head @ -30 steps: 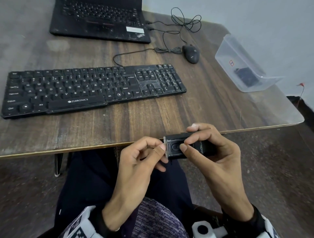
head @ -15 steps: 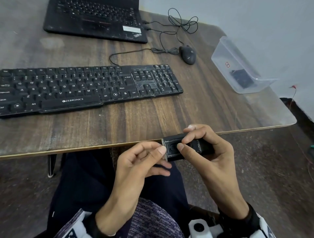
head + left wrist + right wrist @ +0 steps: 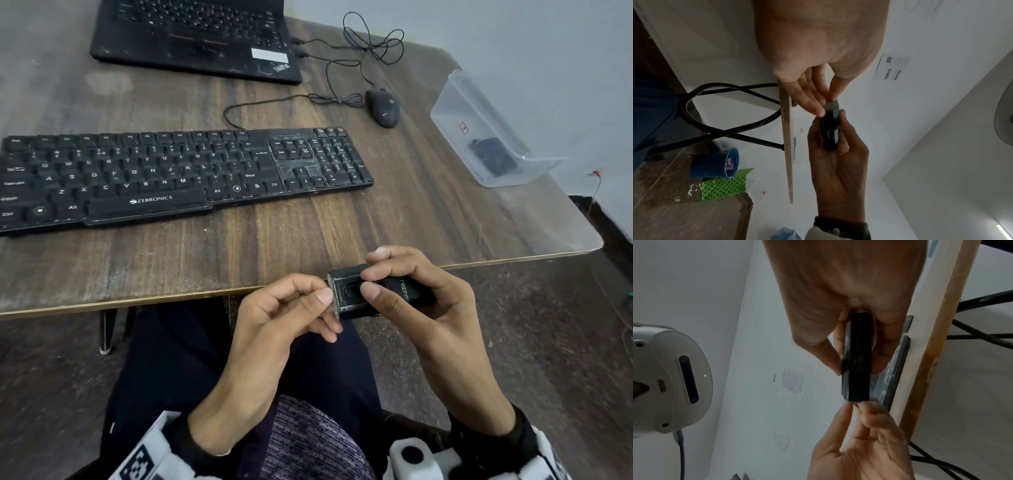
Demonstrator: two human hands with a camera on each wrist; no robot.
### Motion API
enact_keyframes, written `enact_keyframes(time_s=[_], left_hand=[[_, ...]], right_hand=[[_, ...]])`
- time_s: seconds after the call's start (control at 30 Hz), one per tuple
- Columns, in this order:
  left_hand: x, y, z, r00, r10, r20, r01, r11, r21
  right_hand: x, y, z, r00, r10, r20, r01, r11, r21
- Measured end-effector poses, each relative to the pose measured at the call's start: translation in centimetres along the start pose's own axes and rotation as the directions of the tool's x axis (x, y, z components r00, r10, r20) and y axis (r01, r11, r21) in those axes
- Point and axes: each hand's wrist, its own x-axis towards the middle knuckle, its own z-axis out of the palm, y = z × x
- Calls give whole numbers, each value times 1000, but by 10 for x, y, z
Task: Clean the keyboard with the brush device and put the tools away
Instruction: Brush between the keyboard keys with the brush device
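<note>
Below the table's (image 3: pixel 239 260) near edge, the right hand (image 3: pixel 431 308) is gripping the black brush device (image 3: pixel 356 294) while the left hand (image 3: pixel 287 315) is pinching its left end cap – pull straight, body steady; the keyboard (image 3: pixel 171 171) is lying far-left on the table

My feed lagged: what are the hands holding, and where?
The right hand grips the black brush device around its body; the left hand pinches its end.
</note>
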Motion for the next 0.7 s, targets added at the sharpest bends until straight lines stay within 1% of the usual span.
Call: enact_keyframes(time_s=[0.07,0.17,0.27,0.33,0.4,0.43,0.5,0.57,0.6,0.63,0.7], left_hand=[[-1,0,1,1000,15,-9,-15,1000,-3],[-3,0,2,998,39,-46,-38,999,34],[-3,1,3,997,36,-71,-31,996,82],[-2,2,2,997,39,-72,-31,993,111],[-1,0,2,997,25,-79,-16,994,110],[0,-1,2,997,1,-84,7,996,89],[3,-6,2,993,-95,-76,95,995,-6],[5,-9,5,980,-199,-24,194,969,-154],[6,-10,6,973,-233,7,228,947,-227],[8,-11,7,967,-251,36,251,926,-281],[9,-13,9,964,-251,83,264,903,-337]], right_hand=[[1,0,0,1000,2,-9,-2,1000,24],[2,0,0,1000,1,-19,-1,999,36],[2,0,-2,1000,5,-10,-5,1000,23],[2,-4,-2,1000,0,6,0,1000,-11],[3,-8,-3,999,-34,30,37,995,-95],[4,-12,-4,997,-63,48,70,985,-159],[7,-22,-6,986,-131,104,157,938,-308],[12,-35,-9,965,-194,178,254,860,-442],[14,-40,-10,954,-212,213,292,820,-492],[16,-44,-11,945,-218,243,317,789,-527],[21,-46,-11,937,-194,291,331,760,-560]])
